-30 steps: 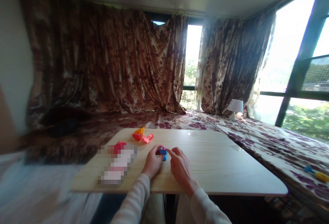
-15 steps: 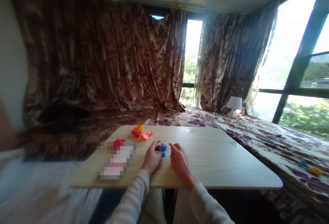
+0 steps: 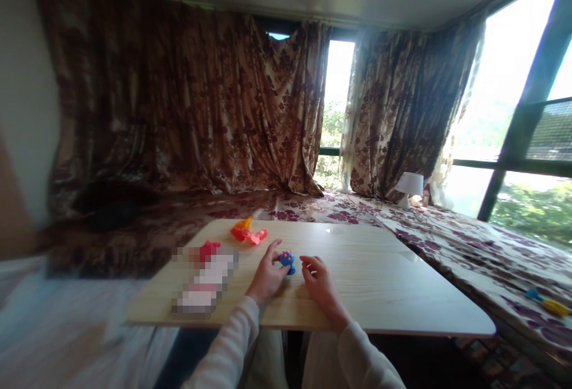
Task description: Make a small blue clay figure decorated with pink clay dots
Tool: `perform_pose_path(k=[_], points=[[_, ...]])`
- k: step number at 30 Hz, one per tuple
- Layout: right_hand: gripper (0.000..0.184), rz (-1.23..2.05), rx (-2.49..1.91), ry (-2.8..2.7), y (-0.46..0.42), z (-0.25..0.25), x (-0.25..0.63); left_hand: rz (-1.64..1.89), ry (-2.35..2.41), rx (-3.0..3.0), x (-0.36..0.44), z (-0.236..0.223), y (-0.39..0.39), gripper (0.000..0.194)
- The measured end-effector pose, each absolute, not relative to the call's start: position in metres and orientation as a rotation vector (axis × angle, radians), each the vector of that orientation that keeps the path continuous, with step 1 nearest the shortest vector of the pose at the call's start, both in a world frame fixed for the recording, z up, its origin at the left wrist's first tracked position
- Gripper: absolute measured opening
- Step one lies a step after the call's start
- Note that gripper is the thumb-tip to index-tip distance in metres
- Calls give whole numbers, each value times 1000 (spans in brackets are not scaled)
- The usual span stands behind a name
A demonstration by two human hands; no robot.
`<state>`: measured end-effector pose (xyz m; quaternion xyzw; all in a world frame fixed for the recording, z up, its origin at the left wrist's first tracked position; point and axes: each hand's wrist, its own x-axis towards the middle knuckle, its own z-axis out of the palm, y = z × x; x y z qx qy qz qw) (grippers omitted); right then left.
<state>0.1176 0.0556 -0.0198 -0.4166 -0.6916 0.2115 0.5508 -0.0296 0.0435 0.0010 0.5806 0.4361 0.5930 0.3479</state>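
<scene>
A small blue mushroom-shaped clay figure (image 3: 287, 258) with pink dots on its cap stands upright over the wooden tabletop (image 3: 379, 282). My left hand (image 3: 267, 276) grips it from the left, thumb at the stem and the index finger stretched forward past the cap. Just to the right of the figure, apart from it, is my right hand (image 3: 320, 282). Its fingers are curled with the tips close together, and anything between them is too small to make out.
Crumpled red and orange wrappers (image 3: 248, 234) lie at the table's back left, with a pinkish-red piece (image 3: 209, 250) and a blurred-out pale item (image 3: 205, 285) nearer. A white lamp (image 3: 410, 185) stands by the window. Blue and yellow items (image 3: 554, 307) rest on the floral cover at right.
My left index finger has lifted off the figure and straightened. The figure has shifted slightly right and its dotted cap shows more. My right fingertips have curled in and moved slightly down.
</scene>
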Motion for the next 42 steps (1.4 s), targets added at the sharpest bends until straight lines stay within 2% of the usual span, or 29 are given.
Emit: perform_pose_path(k=[3,8,13,19,23,30,32,42], points=[[30,541,-955,-1750,50,-15,116,1450,1008,1467,-31,1,41,66],[18,523,-1007,-1830,47,-10,115,1371,883,1452,-29,3,39,71],[9,441,-1063,-1785,48,-11,116,1404,863,1438,-25,2,39,67],[8,414,-1073,-1779,44,-8,114,1410,914,1467,-25,0,41,63],[19,498,-1009,-1794,44,-10,115,1445,944,1462,-28,-1,43,60],[58,558,-955,-1607,46,-11,121,1394,993,1552,-29,-2,41,61],[65,532,-889,-1633,43,-10,121,1376,975,1561,-28,-1,40,62],[59,435,-843,-1717,42,-10,120,1365,964,1543,-28,2,37,61]])
